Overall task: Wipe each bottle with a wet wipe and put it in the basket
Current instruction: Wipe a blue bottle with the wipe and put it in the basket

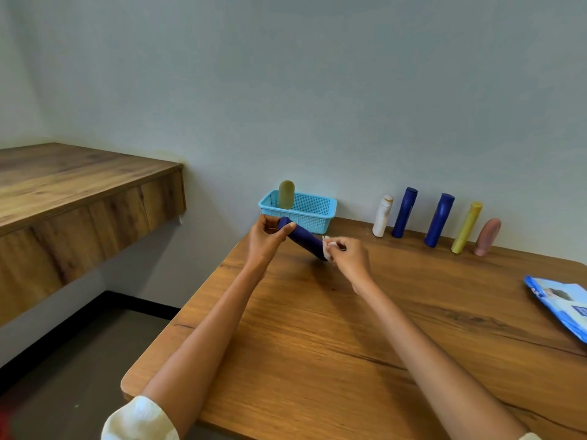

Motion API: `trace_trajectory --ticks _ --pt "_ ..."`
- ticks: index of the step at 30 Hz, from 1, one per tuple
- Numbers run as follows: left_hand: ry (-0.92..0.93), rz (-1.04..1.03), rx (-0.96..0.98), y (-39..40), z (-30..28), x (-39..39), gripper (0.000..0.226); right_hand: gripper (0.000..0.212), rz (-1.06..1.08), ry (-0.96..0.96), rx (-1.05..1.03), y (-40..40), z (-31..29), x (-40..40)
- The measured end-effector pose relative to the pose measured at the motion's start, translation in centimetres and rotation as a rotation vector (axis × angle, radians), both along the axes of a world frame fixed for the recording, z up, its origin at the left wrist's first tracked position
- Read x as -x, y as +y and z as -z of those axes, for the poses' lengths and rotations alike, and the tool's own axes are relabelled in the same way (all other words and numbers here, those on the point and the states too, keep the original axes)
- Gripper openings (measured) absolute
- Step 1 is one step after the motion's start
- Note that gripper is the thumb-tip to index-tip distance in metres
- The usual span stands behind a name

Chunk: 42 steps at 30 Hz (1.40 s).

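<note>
Gripping the dark blue bottle (301,238) near its top, your left hand (266,238) steadies it while your right hand (351,257) pinches the wet wipe (327,247) against its lower end.

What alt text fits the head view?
Left hand holds a dark blue bottle while the right hand rubs it with a wet wipe. An olive bottle stands in the blue basket; five bottles line the wall.

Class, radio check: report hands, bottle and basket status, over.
Left hand grips dark blue bottle; right hand pinches wet wipe at its far end. Olive bottle in blue basket. Nothing in the way.
</note>
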State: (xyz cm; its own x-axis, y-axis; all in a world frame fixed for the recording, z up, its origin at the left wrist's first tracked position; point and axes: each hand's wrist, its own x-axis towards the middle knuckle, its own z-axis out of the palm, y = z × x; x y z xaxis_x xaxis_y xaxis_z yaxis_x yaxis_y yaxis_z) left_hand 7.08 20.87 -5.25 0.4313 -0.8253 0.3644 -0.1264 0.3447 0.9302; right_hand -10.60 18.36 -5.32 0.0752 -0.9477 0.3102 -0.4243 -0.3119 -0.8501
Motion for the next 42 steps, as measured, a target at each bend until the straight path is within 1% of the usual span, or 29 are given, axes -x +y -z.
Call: trace_trajectory --ticks 3,5,7,10,13,16,19,21,24,28,31,33,35,37,39,42 --pt "0.0 -0.004 0.005 0.2 -0.3 0.6 0.026 0.018 0.025 -0.027 -0.055 -0.7 -0.1 0.3" --pt "0.021 -0.016 0.022 0.4 -0.6 1.0 0.029 0.018 0.004 -0.066 -0.042 -0.8 -0.9 -0.7" --pt "-0.003 -0.068 0.044 0.6 -1.0 1.2 0.033 0.018 -0.03 -0.09 -0.02 -0.8 -2.0 -1.8" --pt "-0.146 -0.175 0.046 0.9 -1.5 1.1 0.036 0.015 -0.063 -0.1 0.009 -1.0 -2.9 -3.1" --pt "-0.293 -0.227 0.064 1.1 -1.8 0.9 0.026 0.017 -0.065 -0.091 0.031 -1.0 -2.9 -3.6" --pt "-0.424 -0.179 0.092 0.9 -1.9 0.3 0.028 0.017 -0.05 -0.072 0.051 -1.3 -2.8 -3.6" --pt "-0.472 -0.083 0.065 0.6 -1.9 -0.2 0.037 0.018 -0.028 -0.047 0.057 -1.5 -3.2 -3.7" --pt "-0.473 -0.034 0.057 0.5 -1.9 -0.3 0.042 0.018 -0.022 -0.046 0.044 -1.6 -3.5 -3.7" --pt "-0.455 0.013 0.07 0.4 -1.9 -0.5 0.045 0.018 -0.026 -0.095 0.045 -1.4 -4.0 -4.2" --pt "-0.373 -0.05 0.127 0.5 -1.8 -0.7 0.044 0.021 -0.099 -0.159 0.13 0.2 -4.8 -5.7" --pt "-0.337 -0.094 0.191 0.6 -1.8 -0.8 0.039 0.024 -0.166 -0.196 0.174 1.1 -4.4 -6.2" --pt "-0.325 -0.131 0.196 0.6 -1.7 -0.9 0.034 0.027 -0.192 -0.161 0.197 1.1 -3.6 -5.6" --pt "-0.29 -0.135 0.159 0.5 -1.6 -1.0 0.031 0.027 -0.184 -0.102 0.172 1.0 -2.7 -4.7" --pt "-0.229 -0.109 0.115 0.3 -1.5 -1.1 0.029 0.025 -0.166 -0.092 0.092 0.8 -2.4 -4.3" --pt "-0.19 -0.091 0.108 0.2 -1.4 -1.0 0.028 0.022 -0.161 -0.138 0.041 0.6 -2.9 -4.6" --pt "-0.171 -0.043 0.114 0.3 -1.4 -1.1 0.031 0.021 -0.199 -0.197 0.05 0.8 -4.4 -6.0"
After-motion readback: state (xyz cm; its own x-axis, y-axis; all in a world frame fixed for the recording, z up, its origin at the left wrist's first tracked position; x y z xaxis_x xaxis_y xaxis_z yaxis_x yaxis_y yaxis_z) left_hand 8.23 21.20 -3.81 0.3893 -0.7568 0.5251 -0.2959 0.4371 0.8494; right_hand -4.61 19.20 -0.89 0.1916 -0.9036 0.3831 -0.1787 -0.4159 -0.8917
